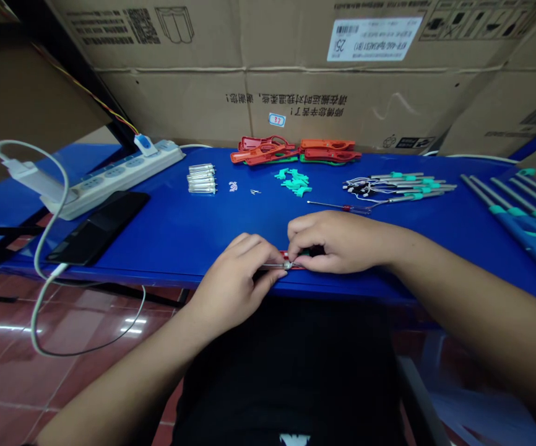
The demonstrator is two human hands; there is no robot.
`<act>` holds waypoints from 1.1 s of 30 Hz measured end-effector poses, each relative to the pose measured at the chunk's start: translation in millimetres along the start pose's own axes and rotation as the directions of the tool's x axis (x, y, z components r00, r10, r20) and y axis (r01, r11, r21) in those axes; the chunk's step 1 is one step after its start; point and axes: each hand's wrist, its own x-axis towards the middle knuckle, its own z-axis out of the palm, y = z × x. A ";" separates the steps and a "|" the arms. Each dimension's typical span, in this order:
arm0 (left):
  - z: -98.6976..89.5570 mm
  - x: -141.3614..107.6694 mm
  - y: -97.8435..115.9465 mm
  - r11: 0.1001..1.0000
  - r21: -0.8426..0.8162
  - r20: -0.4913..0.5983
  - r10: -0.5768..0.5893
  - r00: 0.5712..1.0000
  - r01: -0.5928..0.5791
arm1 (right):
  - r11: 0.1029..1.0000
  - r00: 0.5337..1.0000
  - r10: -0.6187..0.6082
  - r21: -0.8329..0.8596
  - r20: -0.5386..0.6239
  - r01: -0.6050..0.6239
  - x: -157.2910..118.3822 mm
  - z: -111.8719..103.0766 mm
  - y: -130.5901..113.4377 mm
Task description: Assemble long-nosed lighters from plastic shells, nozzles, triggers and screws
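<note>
- At the near edge of the blue bench (170,248), you bend to close handwork, both hands meeting over one slim piece.
- Your left hand (244,272) pinches a clear tube (272,266) between thumb and fingers; your right hand (321,243) pinches at the tube's pale end, though the exact grip is too small to make out.
- The step in hand appears to be fine fitting or adjusting at that end, above or against a red shell (283,254).
- The next move, by the look of it, calls for a steady left pinch and small, light fingertip work from your right.
- The tube looks thin and glossy, lying roughly left to right; your fingers hide much of it and most of the shell.
- Beyond your hands, more clear tubes (202,179) lie at far left, green pieces (294,181) and a screwdriver (337,207) toward the middle and right.
- At the far edge, red and orange shells (263,150) sit stacked before a cardboard box (249,80).
</note>
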 end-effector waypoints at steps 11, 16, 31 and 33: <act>-0.2 -0.4 -1.0 0.996 0.039 -0.041 -0.077 0.996 0.078 | 0.962 0.999 0.032 -0.272 0.001 -0.031 0.0 2.4 -10.8; -4.2 0.2 -3.1 0.996 0.026 -0.022 -0.086 0.996 0.086 | 0.966 0.997 0.077 -0.246 -0.001 -0.074 0.5 2.9 -13.2; -24.4 24.7 -12.7 0.997 0.074 0.238 -0.021 0.971 0.004 | 0.979 0.995 0.092 -0.179 -0.028 -0.095 -3.4 8.4 -5.4; -28.6 33.4 -15.3 0.999 0.052 0.294 -0.017 0.956 0.001 | 0.982 0.995 0.098 -0.161 -0.028 -0.102 -4.0 8.5 -4.7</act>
